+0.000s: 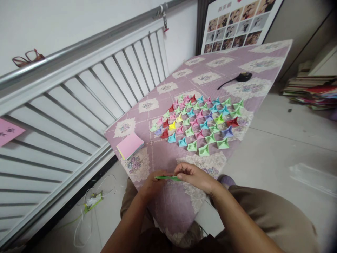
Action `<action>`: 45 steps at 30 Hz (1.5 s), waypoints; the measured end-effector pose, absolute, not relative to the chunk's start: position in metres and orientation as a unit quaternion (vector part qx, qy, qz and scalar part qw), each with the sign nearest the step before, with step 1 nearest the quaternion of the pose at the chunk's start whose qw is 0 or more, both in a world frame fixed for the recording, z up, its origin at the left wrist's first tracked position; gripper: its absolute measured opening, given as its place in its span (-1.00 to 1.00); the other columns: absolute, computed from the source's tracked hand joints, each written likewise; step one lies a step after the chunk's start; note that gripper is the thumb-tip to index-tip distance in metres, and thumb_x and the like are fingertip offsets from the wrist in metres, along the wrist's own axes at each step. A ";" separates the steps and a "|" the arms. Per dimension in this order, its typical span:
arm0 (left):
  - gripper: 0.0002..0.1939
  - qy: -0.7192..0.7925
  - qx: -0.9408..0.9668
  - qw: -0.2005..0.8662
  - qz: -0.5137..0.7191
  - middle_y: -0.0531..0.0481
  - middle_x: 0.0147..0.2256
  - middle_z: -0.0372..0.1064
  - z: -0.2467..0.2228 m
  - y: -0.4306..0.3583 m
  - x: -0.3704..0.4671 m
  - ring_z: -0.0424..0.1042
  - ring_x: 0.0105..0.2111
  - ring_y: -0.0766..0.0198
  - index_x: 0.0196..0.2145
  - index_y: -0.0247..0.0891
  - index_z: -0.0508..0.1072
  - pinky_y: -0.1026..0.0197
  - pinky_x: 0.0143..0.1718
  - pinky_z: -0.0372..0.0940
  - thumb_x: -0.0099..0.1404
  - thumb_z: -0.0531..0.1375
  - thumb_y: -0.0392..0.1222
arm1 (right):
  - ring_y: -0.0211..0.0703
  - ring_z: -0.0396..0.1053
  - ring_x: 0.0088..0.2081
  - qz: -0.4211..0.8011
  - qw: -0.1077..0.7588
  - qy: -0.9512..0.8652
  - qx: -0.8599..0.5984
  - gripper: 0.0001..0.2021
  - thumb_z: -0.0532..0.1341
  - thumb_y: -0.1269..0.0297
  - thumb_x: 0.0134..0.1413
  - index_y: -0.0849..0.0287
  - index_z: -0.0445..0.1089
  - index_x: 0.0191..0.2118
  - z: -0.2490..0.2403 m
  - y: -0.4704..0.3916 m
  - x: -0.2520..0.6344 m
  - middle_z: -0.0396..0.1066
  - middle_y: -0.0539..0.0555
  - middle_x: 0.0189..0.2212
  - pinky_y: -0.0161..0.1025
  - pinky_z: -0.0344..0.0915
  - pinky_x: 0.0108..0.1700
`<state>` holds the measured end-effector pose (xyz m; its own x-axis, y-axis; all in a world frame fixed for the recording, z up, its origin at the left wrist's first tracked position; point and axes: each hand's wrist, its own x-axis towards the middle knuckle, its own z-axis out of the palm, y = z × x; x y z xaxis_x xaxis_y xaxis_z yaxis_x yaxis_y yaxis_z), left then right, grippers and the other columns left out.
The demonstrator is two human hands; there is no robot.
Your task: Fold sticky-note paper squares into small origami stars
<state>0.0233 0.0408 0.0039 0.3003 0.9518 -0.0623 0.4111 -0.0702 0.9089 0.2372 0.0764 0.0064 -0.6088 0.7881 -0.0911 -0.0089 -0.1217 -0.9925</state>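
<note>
Both hands hold a thin green folded paper (168, 178) near the close corner of the table. My left hand (153, 183) grips its left end, fingers partly hidden behind it. On its right end, my right hand (190, 173) pinches the paper between thumb and curled fingers. Beyond the hands, rows of small folded paper boats (199, 124) in green, pink, blue, red, yellow and purple stand on the cloth. A stack of square paper with a pink top sheet (130, 145) lies to the left.
A purple patterned cloth (168, 207) covers the table. A black coiled strap (243, 77) lies at the far right. The white radiator (86, 91) borders the left side. A power strip (93, 202) with cables is on the floor.
</note>
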 end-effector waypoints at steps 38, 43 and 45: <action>-0.78 0.518 0.647 0.474 0.296 -0.01 -0.28 0.51 -0.005 0.041 0.021 0.43 -0.24 0.22 -0.27 -0.23 0.56 0.21 -0.16 0.29 0.20 0.12 -0.29 | -0.30 0.17 -0.45 0.642 0.295 -0.623 -0.335 -0.74 0.21 0.06 0.02 0.19 0.36 -0.36 0.005 0.073 0.239 0.25 -0.05 -0.50 -0.32 0.10 -0.38; -0.79 0.525 0.648 0.472 0.286 -0.02 -0.31 0.49 0.000 0.041 0.023 0.42 -0.26 0.19 -0.29 -0.27 0.55 0.21 -0.19 0.27 0.21 0.12 -0.26 | -0.31 0.17 -0.45 0.623 0.307 -0.635 -0.338 -0.78 0.18 0.11 0.04 0.18 0.36 -0.38 0.004 0.073 0.238 0.24 -0.06 -0.51 -0.34 0.10 -0.39; -0.79 0.532 0.653 0.466 0.272 -0.04 -0.34 0.48 0.004 0.041 0.025 0.40 -0.29 0.18 -0.30 -0.32 0.55 0.21 -0.23 0.26 0.22 0.11 -0.25 | -0.32 0.16 -0.47 0.598 0.322 -0.648 -0.346 -0.81 0.16 0.14 0.07 0.17 0.35 -0.40 0.004 0.073 0.238 0.23 -0.07 -0.53 -0.35 0.09 -0.41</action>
